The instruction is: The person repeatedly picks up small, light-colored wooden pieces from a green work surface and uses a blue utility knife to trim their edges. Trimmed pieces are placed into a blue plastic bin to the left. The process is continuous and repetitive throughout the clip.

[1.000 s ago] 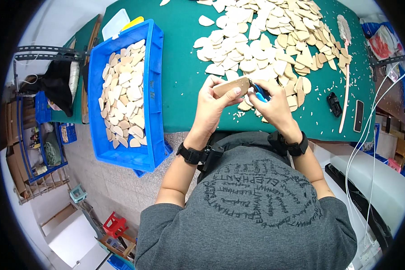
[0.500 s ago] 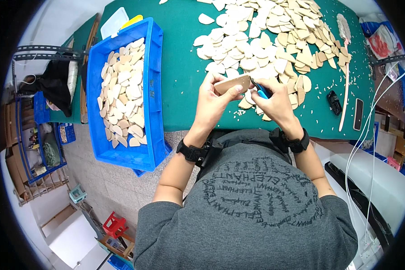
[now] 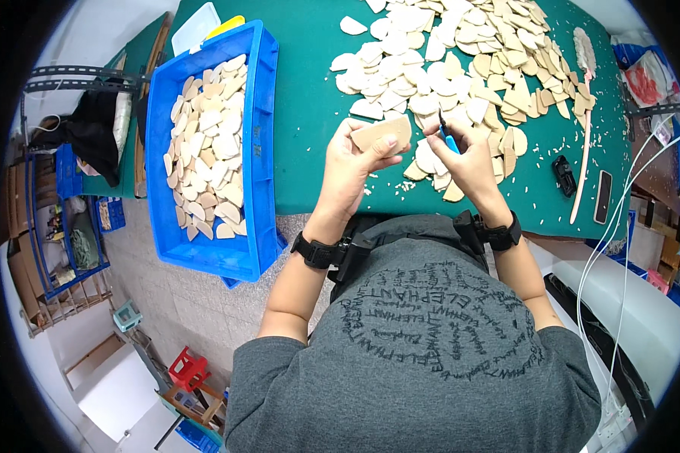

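Remotely, I see one tan piece [image 3: 379, 134] clamped in the left hand [image 3: 349, 158]. Nearby, the right hand [image 3: 472, 162] closes around one blue-handled tool [image 3: 451, 143], apart from it. Loose pieces [image 3: 438, 75], too many to count, crowd the green surface [image 3: 302, 136] beyond; one blue bin [image 3: 262, 151] of pieces stands left, one phone [image 3: 603, 198] lies right.

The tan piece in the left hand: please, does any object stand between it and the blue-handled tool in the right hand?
Nothing visible does: a gap separates the tan piece from the blue-handled tool. The pale pieces seen there lie on the green table.
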`<state>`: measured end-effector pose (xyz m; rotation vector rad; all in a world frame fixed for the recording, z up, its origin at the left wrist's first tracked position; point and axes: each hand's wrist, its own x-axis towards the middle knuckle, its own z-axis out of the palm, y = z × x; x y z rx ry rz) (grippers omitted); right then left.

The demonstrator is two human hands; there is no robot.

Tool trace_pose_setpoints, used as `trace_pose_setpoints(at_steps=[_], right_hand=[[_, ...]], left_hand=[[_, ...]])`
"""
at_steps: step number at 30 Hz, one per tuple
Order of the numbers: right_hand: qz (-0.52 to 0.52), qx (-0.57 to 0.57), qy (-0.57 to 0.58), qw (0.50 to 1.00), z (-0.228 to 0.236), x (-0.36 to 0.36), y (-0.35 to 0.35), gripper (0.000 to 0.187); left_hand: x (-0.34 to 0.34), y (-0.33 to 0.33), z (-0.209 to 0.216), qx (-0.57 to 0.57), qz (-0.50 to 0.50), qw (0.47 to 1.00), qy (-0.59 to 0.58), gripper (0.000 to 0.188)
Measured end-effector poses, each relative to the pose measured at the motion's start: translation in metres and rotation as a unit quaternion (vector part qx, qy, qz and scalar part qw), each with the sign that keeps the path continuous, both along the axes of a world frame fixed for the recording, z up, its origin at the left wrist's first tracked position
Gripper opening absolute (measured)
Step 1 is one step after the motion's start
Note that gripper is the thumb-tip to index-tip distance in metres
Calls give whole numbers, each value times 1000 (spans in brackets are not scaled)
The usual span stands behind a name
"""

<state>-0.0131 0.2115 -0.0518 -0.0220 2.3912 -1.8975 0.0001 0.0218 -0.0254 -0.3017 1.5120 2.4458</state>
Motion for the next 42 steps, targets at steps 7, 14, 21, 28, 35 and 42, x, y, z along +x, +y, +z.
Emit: trace_pose_setpoints(at_steps=[7, 14, 21, 28, 35, 42], right_hand=[[18, 27, 1, 999, 12, 0, 3, 15], [102, -195, -28, 975, 61, -4, -20, 27], [165, -231, -40, 958, 66, -16, -18, 20], [140, -285, -107, 942, 64, -16, -18, 16], [97, -289, -112, 946, 57, -13, -15, 17], [33, -211, -70, 974, 24, -6, 19, 19]], left_hand=[[-1, -59, 1, -6, 102, 995, -15, 33], [3, -23, 10, 231, -52, 968, -89, 47], [-1, -13, 7, 253, -115, 957, -88, 47], [0, -9, 8, 241, -124, 957, -101, 45], [1, -8, 18, 194, -101, 974, -66, 42], [-6, -82, 3, -177, 183, 963, 86, 36]])
